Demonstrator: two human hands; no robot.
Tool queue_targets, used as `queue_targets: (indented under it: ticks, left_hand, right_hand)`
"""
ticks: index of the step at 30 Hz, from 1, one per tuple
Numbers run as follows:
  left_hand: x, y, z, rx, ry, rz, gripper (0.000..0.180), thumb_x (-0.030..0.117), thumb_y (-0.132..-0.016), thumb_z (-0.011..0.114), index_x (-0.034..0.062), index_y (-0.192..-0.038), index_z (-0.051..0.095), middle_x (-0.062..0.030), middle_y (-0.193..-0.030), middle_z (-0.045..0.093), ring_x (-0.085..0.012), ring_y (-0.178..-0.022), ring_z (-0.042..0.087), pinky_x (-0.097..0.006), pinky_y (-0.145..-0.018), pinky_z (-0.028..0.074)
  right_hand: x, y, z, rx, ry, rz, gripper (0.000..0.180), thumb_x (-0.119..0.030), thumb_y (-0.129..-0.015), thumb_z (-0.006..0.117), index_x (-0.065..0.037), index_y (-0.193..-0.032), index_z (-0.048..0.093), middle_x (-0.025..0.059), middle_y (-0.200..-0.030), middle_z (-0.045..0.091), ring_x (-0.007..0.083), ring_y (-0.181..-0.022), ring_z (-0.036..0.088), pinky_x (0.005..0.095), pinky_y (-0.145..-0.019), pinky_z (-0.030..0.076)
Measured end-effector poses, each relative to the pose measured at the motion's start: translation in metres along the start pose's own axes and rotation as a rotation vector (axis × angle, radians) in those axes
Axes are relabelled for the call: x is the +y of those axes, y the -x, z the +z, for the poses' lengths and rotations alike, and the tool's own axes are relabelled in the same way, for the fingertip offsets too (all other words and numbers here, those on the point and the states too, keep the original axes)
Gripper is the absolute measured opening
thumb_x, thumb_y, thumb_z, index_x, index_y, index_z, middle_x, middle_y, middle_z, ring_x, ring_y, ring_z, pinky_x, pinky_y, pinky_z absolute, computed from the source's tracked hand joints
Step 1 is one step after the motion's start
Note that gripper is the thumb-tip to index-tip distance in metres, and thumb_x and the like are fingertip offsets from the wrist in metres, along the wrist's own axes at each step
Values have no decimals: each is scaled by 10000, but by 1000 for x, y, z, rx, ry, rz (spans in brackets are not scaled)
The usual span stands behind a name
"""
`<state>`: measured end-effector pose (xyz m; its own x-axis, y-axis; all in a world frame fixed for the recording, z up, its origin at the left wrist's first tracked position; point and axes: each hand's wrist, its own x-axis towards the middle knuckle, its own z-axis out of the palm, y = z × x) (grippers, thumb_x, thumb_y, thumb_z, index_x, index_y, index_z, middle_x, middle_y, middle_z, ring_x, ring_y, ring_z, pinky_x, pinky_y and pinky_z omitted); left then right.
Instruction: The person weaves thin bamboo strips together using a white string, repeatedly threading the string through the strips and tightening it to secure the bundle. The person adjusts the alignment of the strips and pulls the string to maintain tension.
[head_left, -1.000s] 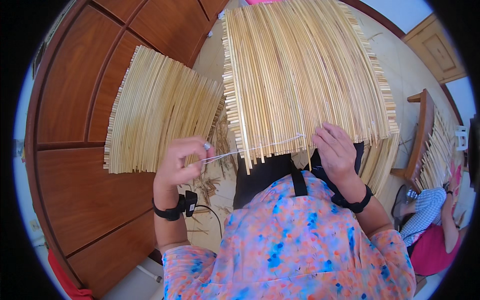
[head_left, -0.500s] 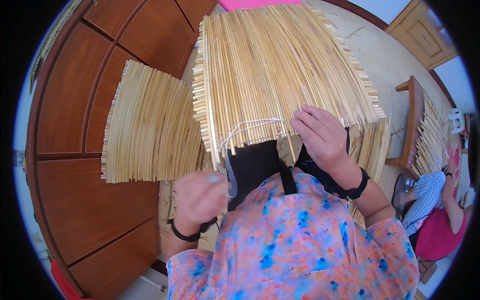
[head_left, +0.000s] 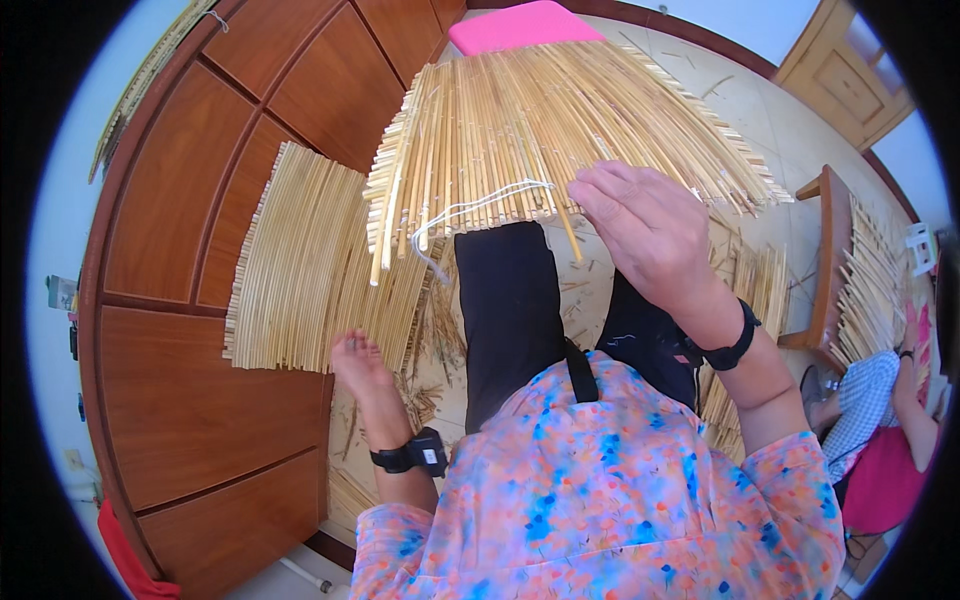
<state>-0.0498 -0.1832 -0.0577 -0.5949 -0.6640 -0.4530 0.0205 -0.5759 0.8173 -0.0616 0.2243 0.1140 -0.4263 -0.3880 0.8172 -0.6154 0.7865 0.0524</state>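
A mat of straw-coloured reeds (head_left: 560,120) lies before me, its near edge above my black-trousered legs. White string (head_left: 480,202) runs in a loose loop along that edge, and its end hangs off the left corner. A single reed (head_left: 568,228) juts out past the others. My right hand (head_left: 640,225) is at the near edge beside this reed, fingers pressed together; what they pinch is hidden. Down to the left, apart from the mat, is my left hand (head_left: 362,362), its fingers curled in; anything in them is too small to make out.
A second reed mat (head_left: 300,270) leans against the brown wooden cabinet (head_left: 200,390) on the left. Behind the mat stands a pink surface (head_left: 520,25). Reed scraps litter the floor (head_left: 435,340). At right are a wooden bench (head_left: 822,265) with reeds and another person (head_left: 890,450).
My left hand has moved left, away from the mat's corner. The mat's near edge and my right hand appear higher in view, and more floor shows below.
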Motion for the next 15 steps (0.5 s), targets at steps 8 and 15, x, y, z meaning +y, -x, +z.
queue_targets:
  ticks: [8, 15]
  left_hand:
    - [-47, 138, 113, -1161, -849, 669, 407, 82, -905, 738, 37, -1298, 644, -79, -1244, 661, -194, -1117, 650, -288, -874, 528]
    - [-83, 140, 154, -1192, -574, 591, 389, 117, -886, 760, 4, -1244, 655, -139, -1128, 703, -250, -1025, 697, -334, -847, 549]
  right_hand:
    - [0, -7, 1, 23, 15, 18, 265, -48, -760, 723, -47, -1024, 756, 84, -996, 750, 272, -949, 738, 376, -808, 601]
    - [-1, -11, 0, 15, 3, 19, 286, -44, -745, 736, -47, -1030, 753, 94, -1007, 747, 277, -956, 737, 382, -804, 602]
